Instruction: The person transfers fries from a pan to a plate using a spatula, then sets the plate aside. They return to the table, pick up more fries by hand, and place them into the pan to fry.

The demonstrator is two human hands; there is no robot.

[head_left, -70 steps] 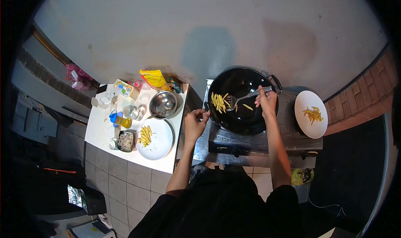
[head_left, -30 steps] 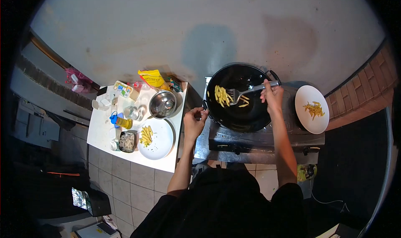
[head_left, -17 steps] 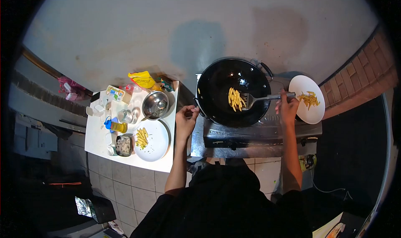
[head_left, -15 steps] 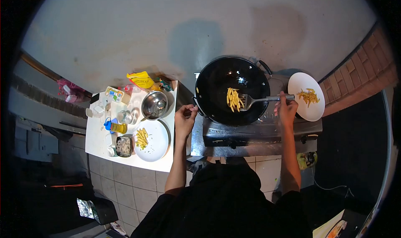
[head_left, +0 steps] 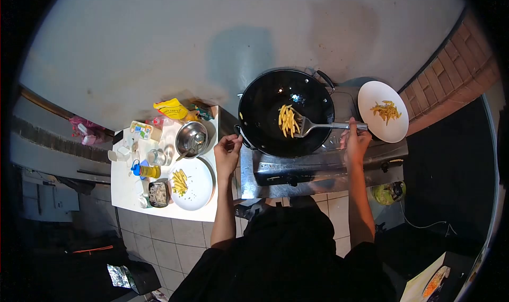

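A black wok (head_left: 286, 98) sits on a steel stove (head_left: 318, 159). My left hand (head_left: 228, 153) grips the wok's near-left handle. My right hand (head_left: 354, 140) holds the handle of a metal spatula (head_left: 318, 126), whose blade carries a heap of yellow fries (head_left: 288, 120) over the middle of the wok. A white plate (head_left: 389, 132) with a few fried fries (head_left: 385, 110) stands on the stove's right end, just beyond my right hand.
A white side table (head_left: 127, 188) to the left holds a white plate with raw fries (head_left: 199, 188), a steel bowl (head_left: 192, 138), a yellow packet (head_left: 170, 109), an oil bottle (head_left: 144, 170), a small tray (head_left: 158, 194) and several jars. Tiled floor lies below; a plain wall lies behind.
The spatula gathered the fries from the wok's left side into a heap on its blade. My right hand slid rightward along the handle toward the plate. My view shifted right.
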